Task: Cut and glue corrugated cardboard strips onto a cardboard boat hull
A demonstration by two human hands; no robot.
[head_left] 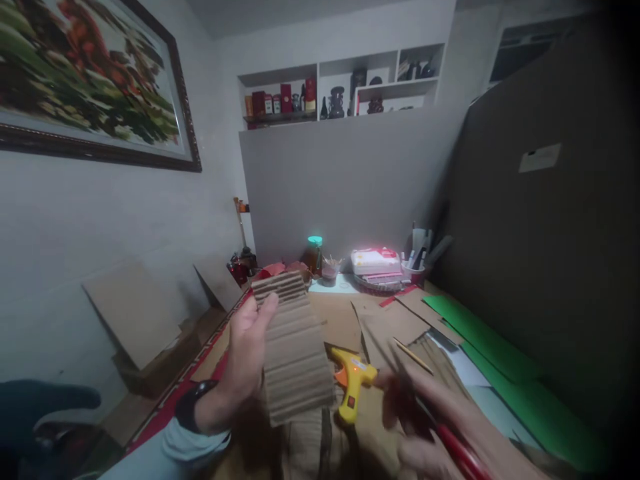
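Observation:
My left hand point(250, 337) is closed on the side of a corrugated cardboard piece point(295, 360), its thumb on the ridged face, and holds it tilted up above the table. At the right, my right hand point(425, 407) is closed on scissors point(457, 447) with a red handle and dark blades pointing up and away. Both hand and scissors are smeared by motion. Between the hands lies a yellow hot glue gun point(353, 383) with an orange trigger. Another ridged cardboard strip point(305, 440) shows below the held piece.
Flat cardboard point(387, 320), a pencil-like stick point(413, 355) and green sheets point(505, 373) cover the right side. Farther back stand a basket point(380, 285) with a white-pink pack, a cup of pens point(414, 272) and a jar point(315, 257). A cardboard panel point(133, 313) leans at left.

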